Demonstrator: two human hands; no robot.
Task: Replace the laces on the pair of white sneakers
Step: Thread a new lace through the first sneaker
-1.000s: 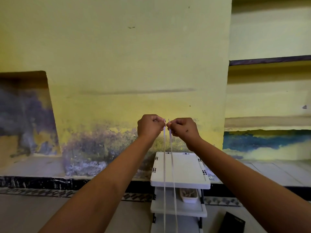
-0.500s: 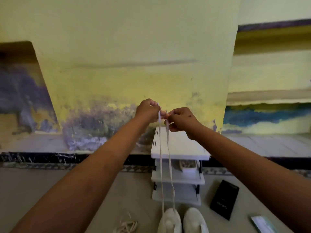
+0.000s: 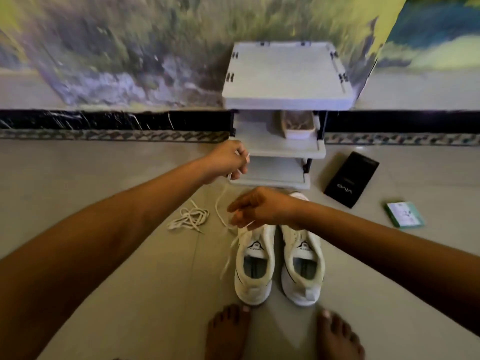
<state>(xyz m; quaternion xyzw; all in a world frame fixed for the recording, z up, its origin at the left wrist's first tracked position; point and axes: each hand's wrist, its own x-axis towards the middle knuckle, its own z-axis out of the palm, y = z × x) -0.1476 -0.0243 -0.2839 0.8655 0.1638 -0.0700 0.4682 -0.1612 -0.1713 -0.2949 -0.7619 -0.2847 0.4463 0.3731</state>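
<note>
Gripping white flat lace (image 3: 220, 203) in curled left hand (image 3: 230, 160); pinching same lace with right hand (image 3: 255, 207) above left white sneaker (image 3: 255, 266), beside right white sneaker (image 3: 302, 263) on floor.

The view has swung down from the wall to the floor, so both white sneakers (image 3: 279, 263) and the person's bare feet (image 3: 283, 333) now show in full. The hands have dropped and parted: the left hand (image 3: 230, 161), earlier level with the right, now grips the lace (image 3: 220, 203) beside the white rack (image 3: 281, 120), while the right hand (image 3: 255, 207) has sunk to just above the left sneaker, pinching the lace there. The lace, taut and vertical before, now hangs slack in a curve between them.
</note>
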